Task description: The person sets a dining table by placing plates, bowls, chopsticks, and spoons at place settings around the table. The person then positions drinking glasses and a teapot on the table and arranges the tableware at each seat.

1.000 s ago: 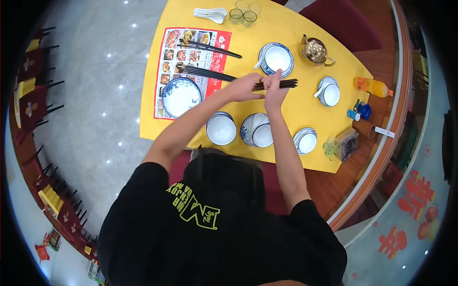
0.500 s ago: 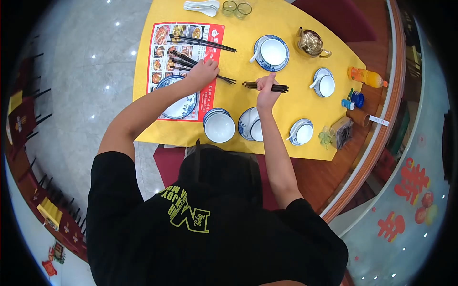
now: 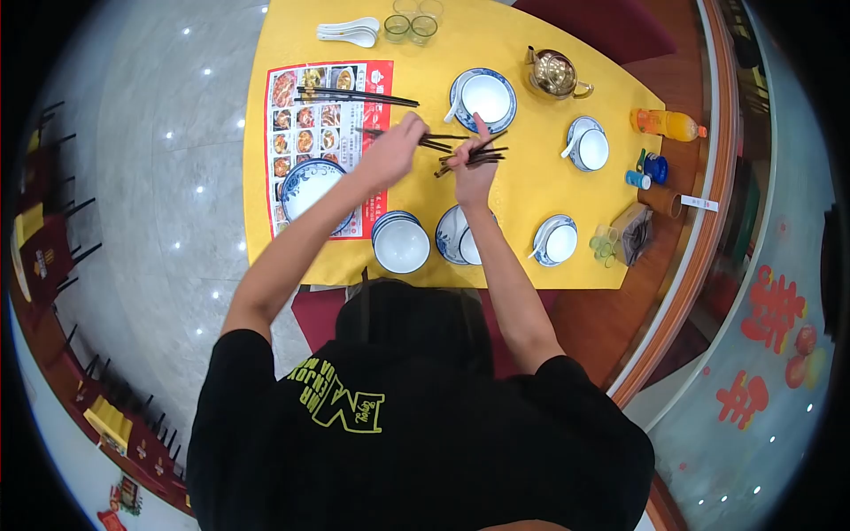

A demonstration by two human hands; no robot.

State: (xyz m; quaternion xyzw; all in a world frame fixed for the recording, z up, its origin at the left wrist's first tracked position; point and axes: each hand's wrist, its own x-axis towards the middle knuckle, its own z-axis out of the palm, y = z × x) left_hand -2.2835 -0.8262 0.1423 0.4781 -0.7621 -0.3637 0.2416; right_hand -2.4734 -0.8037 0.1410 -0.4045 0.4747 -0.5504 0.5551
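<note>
My left hand is closed around a few dark chopsticks, whose ends reach toward my right hand. My right hand grips a dark bundle of chopsticks, fanned at slightly different angles, with one finger stretched upward. More black chopsticks lie across the red-bordered menu sheet. A blue-and-white plate on the menu is partly behind my left forearm. Below my hands stand stacked white bowls and a bowl on a patterned plate, partly covered by my right forearm.
On the yellow table are place settings, including a far bowl. White spoons, glasses and a metal teapot stand farther back. An orange drink bottle, small containers and a tissue box line the right edge.
My left hand has moved right with chopsticks, off the menu toward my right hand. The right hand's bundle has shifted from nearly parallel to fanned. The whole view has shifted slightly.
</note>
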